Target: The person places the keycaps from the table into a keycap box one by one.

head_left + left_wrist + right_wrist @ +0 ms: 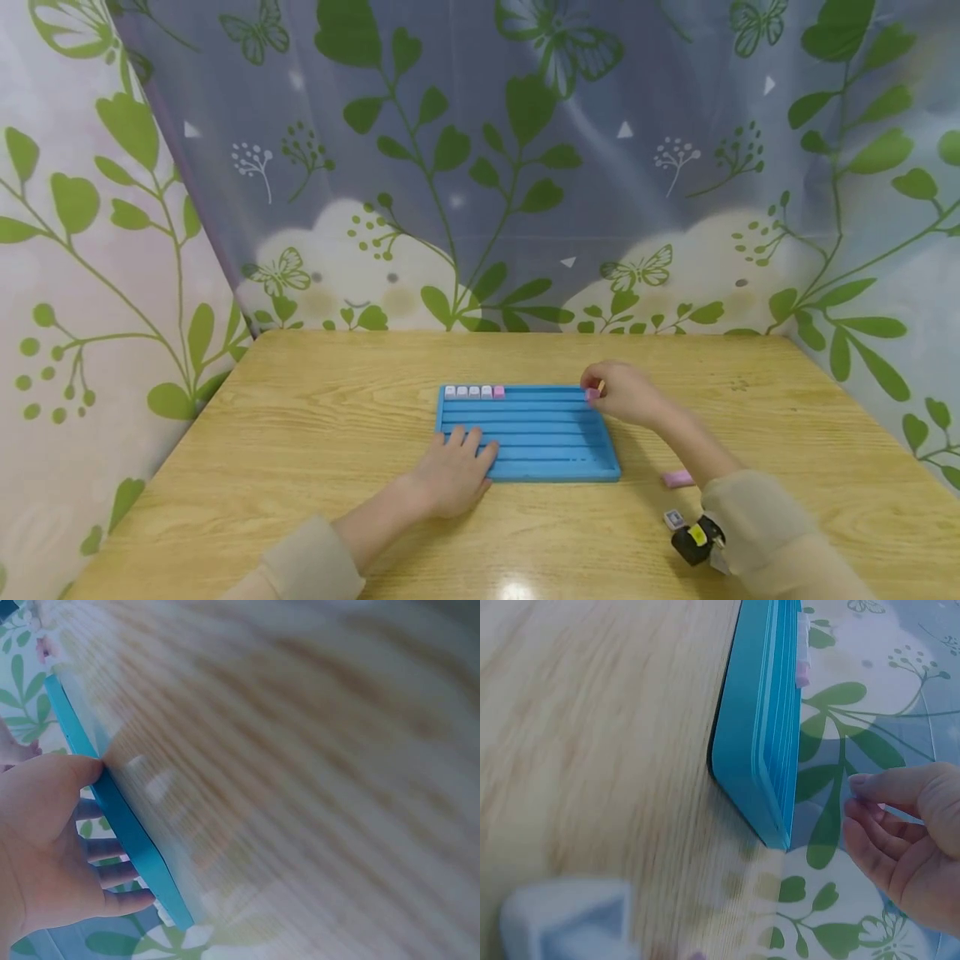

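A blue ridged tray (532, 446) lies on the table. My left hand (455, 473) rests spread over its near left corner; in the left wrist view, the thumb (88, 771) touches the tray's edge. Above the tray's far right corner, my right hand (626, 392) pinches a small pink keycap (592, 395) between thumb and fingertips. Most of that keycap is hidden by the fingers in the right wrist view. Along the far left of the top row sit several white keycaps (468, 392), with one pink keycap (498, 392) at their right end.
To the right of the tray lies a pink piece (678, 478), partly behind the right forearm. A white keycap (674, 519) is nearer the front. Beside the right sleeve shows a small black object (692, 546) with a yellow patch. Leaf-patterned cloth (480, 167) hangs behind the table (337, 400).
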Demonstrator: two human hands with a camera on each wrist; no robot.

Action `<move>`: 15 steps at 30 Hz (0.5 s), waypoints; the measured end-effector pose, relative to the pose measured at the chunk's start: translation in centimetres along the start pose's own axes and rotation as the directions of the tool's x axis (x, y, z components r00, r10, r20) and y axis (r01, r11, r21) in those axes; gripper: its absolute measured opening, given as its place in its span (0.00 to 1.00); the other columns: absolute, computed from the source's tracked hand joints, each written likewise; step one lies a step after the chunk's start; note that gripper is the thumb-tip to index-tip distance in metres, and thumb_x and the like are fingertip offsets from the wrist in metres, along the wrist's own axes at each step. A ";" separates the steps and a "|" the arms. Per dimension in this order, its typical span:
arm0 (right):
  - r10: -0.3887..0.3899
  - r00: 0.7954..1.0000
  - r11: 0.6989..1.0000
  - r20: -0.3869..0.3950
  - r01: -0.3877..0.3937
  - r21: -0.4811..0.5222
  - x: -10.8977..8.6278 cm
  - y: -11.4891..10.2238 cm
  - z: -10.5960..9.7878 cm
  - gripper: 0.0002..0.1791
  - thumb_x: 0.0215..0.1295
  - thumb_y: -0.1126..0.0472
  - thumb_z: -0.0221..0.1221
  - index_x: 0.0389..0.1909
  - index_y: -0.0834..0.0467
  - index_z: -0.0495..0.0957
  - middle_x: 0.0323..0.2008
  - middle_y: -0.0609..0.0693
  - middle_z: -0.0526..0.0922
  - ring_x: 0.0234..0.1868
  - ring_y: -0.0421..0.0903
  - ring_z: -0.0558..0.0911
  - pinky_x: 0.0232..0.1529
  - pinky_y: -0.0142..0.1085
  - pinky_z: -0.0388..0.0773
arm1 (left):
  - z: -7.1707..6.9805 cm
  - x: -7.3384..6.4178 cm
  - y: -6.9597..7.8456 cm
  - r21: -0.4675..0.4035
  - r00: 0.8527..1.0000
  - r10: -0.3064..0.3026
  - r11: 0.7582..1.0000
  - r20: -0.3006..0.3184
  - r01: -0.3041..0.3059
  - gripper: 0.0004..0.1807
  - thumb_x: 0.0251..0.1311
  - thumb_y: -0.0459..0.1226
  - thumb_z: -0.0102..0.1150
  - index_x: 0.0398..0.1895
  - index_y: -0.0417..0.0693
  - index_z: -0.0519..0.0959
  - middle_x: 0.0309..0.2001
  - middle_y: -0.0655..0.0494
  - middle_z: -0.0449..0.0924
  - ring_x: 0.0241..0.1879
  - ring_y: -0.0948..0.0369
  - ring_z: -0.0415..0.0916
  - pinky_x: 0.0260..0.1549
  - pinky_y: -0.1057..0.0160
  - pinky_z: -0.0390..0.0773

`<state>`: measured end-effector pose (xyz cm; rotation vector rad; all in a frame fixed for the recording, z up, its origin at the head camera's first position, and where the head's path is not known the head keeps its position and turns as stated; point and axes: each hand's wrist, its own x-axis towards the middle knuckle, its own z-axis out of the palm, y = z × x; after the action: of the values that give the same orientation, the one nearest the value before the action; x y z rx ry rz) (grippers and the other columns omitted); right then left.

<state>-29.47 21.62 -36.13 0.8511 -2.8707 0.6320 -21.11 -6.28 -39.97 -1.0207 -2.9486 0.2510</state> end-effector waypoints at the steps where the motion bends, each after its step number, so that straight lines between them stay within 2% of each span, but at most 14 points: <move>1: -0.004 1.000 1.000 -0.003 0.004 0.002 0.2 -0.1 0.2 0.05 0.53 0.70 0.61 0.33 0.63 0.78 0.29 0.49 0.77 0.29 0.45 0.74 0.30 0.37 0.72 | 0.0 0.0 0.0 0.002 1.000 0.001 1.000 0.002 -0.001 0.27 0.68 0.49 0.43 0.65 0.47 0.63 0.59 0.43 0.64 0.58 0.48 0.62 0.52 0.47 0.68; 8: -0.031 0.999 0.999 -0.028 0.032 0.038 1.3 -0.9 1.1 0.06 0.56 0.70 0.59 0.36 0.65 0.78 0.33 0.53 0.77 0.32 0.47 0.76 0.31 0.36 0.74 | 0.0 -0.1 0.2 0.012 1.000 -0.002 1.000 0.006 0.001 0.27 0.68 0.50 0.43 0.65 0.47 0.63 0.60 0.43 0.63 0.59 0.47 0.61 0.52 0.46 0.68; 15: -0.070 0.996 0.997 -0.053 0.071 0.009 2.1 -1.4 1.9 0.06 0.55 0.71 0.60 0.36 0.65 0.79 0.32 0.52 0.77 0.33 0.47 0.76 0.32 0.36 0.74 | 0.1 0.0 0.3 0.015 1.000 -0.011 1.000 0.007 0.011 0.27 0.68 0.50 0.43 0.65 0.48 0.64 0.60 0.44 0.64 0.59 0.48 0.61 0.52 0.46 0.68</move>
<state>-30.40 18.76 -36.96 0.9189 -2.7794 0.6526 -20.99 -6.08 -40.10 -1.0035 -2.9529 0.2762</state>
